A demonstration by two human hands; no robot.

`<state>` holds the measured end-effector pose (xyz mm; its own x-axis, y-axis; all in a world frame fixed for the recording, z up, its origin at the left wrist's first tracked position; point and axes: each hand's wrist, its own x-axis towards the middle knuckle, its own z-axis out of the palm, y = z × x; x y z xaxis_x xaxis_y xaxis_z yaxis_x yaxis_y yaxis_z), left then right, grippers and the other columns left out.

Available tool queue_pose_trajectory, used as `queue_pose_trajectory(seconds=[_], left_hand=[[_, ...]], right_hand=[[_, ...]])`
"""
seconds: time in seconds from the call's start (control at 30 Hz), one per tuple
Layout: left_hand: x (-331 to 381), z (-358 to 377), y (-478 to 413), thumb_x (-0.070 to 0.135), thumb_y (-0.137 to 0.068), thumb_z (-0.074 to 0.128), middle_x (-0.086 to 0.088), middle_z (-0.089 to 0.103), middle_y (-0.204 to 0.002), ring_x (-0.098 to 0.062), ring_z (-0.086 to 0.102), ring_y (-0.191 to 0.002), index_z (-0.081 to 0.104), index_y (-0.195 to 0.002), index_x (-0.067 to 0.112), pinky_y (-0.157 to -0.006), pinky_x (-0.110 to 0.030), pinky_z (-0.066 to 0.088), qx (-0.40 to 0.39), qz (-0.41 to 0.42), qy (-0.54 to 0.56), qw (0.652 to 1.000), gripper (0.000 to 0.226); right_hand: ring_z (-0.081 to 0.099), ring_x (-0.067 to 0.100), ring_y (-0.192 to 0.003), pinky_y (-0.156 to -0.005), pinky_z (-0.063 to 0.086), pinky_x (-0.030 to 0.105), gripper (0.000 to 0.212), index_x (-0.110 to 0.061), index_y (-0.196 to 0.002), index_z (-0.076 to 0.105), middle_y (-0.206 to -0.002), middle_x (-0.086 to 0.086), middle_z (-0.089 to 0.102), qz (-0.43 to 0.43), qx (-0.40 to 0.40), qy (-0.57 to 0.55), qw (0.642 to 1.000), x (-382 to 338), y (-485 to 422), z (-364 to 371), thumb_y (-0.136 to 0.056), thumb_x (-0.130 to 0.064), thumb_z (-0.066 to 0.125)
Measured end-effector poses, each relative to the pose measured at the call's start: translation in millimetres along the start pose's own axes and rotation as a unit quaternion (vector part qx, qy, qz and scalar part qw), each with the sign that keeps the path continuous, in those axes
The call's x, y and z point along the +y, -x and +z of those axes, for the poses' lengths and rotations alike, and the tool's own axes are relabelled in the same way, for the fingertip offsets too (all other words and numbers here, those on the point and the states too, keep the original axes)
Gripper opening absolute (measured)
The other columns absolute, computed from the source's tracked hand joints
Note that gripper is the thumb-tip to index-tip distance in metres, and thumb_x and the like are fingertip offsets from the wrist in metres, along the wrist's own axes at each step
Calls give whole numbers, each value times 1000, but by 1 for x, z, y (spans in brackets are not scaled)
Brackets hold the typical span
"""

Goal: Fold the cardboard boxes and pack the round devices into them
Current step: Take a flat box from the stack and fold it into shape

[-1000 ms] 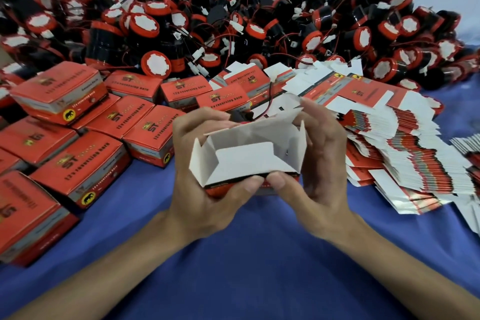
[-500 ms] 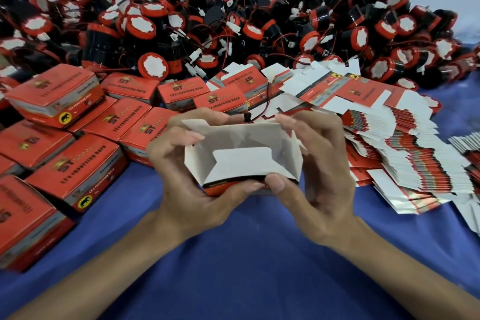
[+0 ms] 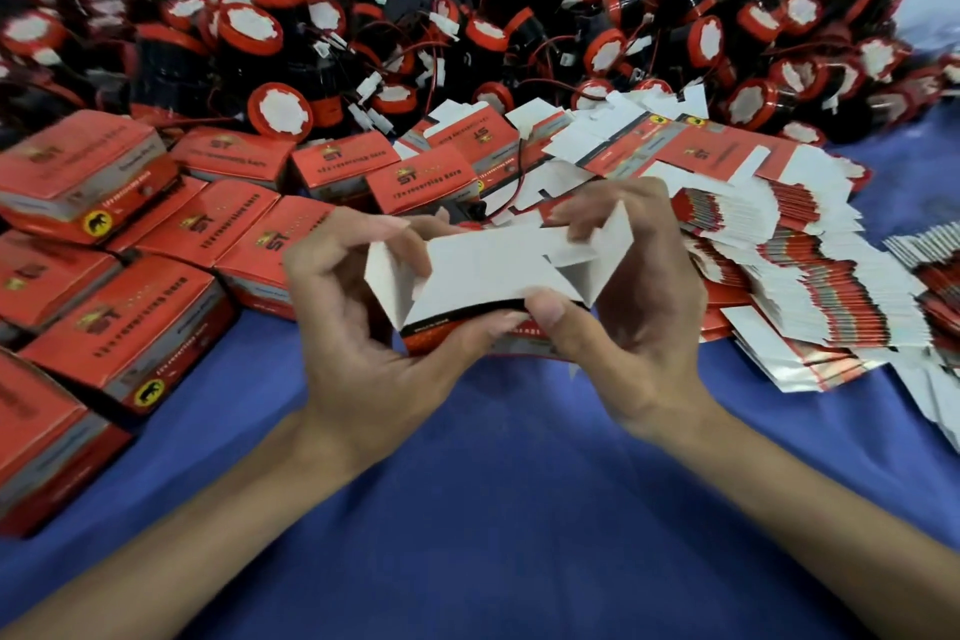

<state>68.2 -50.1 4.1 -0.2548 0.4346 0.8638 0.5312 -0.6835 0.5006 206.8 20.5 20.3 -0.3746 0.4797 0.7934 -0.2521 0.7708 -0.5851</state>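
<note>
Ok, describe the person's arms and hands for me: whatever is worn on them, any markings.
The left forearm and right forearm are bare as far as the frame shows: no sleeves. The left hand and right hand wear no gloves; no watch, bracelet or ring shows. Nails on the fingers look short and unpainted.

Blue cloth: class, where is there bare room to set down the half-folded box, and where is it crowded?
Bare blue cloth lies near the viewer, below the left hand and right hand holding the half-folded box; a smaller patch lies below the flat cartons on the right. Crowded: folded boxes left, round devices behind.
</note>
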Motion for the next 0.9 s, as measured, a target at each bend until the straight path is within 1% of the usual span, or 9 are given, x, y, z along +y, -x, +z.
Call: queue_pose_trajectory(seconds=[0.07, 0.13, 0.23, 0.33, 0.43, 0.57, 0.7, 0.83, 0.9], left_hand=[[-1, -3, -2, 34, -83, 71, -1, 49, -97, -1, 56, -99, 40, -110, 13, -86, -18, 44, -18, -8, -26, 999, 46], [-3, -6, -3, 44, -90, 59, 10, 47, -101, 5, 49, -100, 46, -114, 12, -86, -14, 40, -30, -11, -78, 996, 42], [-5, -6, -1, 46, -102, 35, 6, 49, -105, 4, 45, -104, 52, -115, 13, -88, -16, 36, -45, -3, -106, 993, 39], [-5, -5, 0, 55, -101, 16, 14, 46, -110, 0, 48, -105, 57, -112, 28, -90, -20, 38, -54, -66, -46, 995, 51], [-3, -3, 1, 46, -104, 23, 11, 50, -104, -14, 53, -100, 62, -96, 29, -87, -30, 39, -64, -114, 48, 990, 43], [-3, -6, -5, 23, -96, 34, 13, 52, -85, -16, 48, -84, 57, -82, 34, -77, -30, 37, -88, -170, 119, 974, 30], [-1, -10, -11, 32, -98, 45, 10, 48, -74, -24, 45, -74, 57, -79, 37, -67, -32, 35, -96, -192, 145, 966, 23], [6, -6, -12, 47, -97, 47, -3, 43, -69, -33, 36, -62, 51, -77, 31, -60, -37, 32, -120, -163, 137, 970, 26], [6, -7, -13, 48, -96, 47, -9, 44, -68, -31, 40, -61, 53, -81, 33, -54, -35, 34, -110, -154, 111, 976, 22]], right_hand=[[45, -1, -98, -82, 39, 11, 33, -10, -114, 46, -102, 5, 42, 14, -10, 28, 999, 2, 1, -1, -82, -17, 55], [43, 0, -100, -88, 37, 15, 47, 0, -128, 42, -104, 5, 43, 6, -14, 68, 998, 1, 0, 1, -86, -19, 52], [41, 6, -104, -95, 34, 23, 52, 5, -137, 33, -108, 8, 44, -48, -11, 93, 994, 4, 3, 4, -99, -28, 45], [44, 7, -107, -93, 35, 25, 42, 0, -126, 44, -110, 2, 42, -48, 1, 87, 995, 6, 4, 6, -103, -34, 37], [49, 19, -102, -87, 38, 24, 41, -5, -119, 54, -108, -2, 45, -43, -5, 91, 995, 7, 7, 8, -103, -36, 34], [51, 32, -97, -81, 42, 41, 41, -12, -114, 58, -106, -3, 48, -55, -29, 114, 992, 6, 10, 12, -104, -39, 29], [47, 17, -104, -87, 38, 42, 39, -13, -111, 57, -107, 2, 52, -61, -30, 118, 991, 9, 13, 12, -104, -37, 26], [49, 32, -101, -89, 37, 38, 18, -28, -107, 51, -105, -5, 53, -12, 4, 12, 1000, 10, 16, 12, -99, -31, 35], [47, 34, -98, -88, 36, 37, 23, -31, -104, 52, -105, -2, 53, 17, -4, -24, 1000, 10, 15, 10, -89, -21, 38]])
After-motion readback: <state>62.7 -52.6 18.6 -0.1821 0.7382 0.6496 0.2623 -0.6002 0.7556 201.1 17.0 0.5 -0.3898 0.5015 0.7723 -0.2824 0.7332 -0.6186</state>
